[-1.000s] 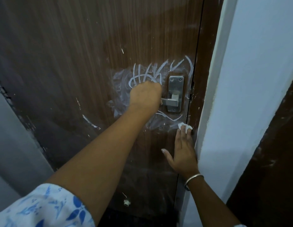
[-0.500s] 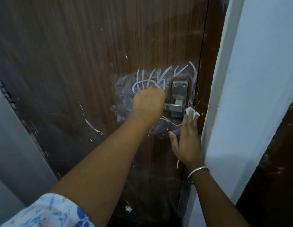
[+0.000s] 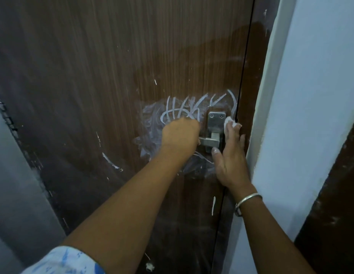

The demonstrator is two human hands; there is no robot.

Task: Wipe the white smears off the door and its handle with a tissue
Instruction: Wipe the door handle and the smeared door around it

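Note:
The brown wood-grain door (image 3: pixel 132 66) carries white smears (image 3: pixel 184 109) scribbled above and left of its steel handle (image 3: pixel 210 140), with fainter streaks below it. My left hand (image 3: pixel 180 135) is closed around the lever's left end. My right hand (image 3: pixel 230 153) lies flat against the door, fingers pointing up, pressing a small white tissue (image 3: pixel 229 122) under its fingertips beside the right edge of the handle plate (image 3: pixel 216 120). A silver bangle (image 3: pixel 246 202) circles my right wrist.
A white wall (image 3: pixel 310 115) juts out just right of the door frame. A grey wall (image 3: pixel 12 194) borders the door on the left. More white flecks mark the door, one low (image 3: pixel 149 266) and one long streak (image 3: pixel 110 162) at left.
My right hand has slid upward with the tissue, from below the handle to beside the top of the handle plate. My left hand has kept its grip on the lever.

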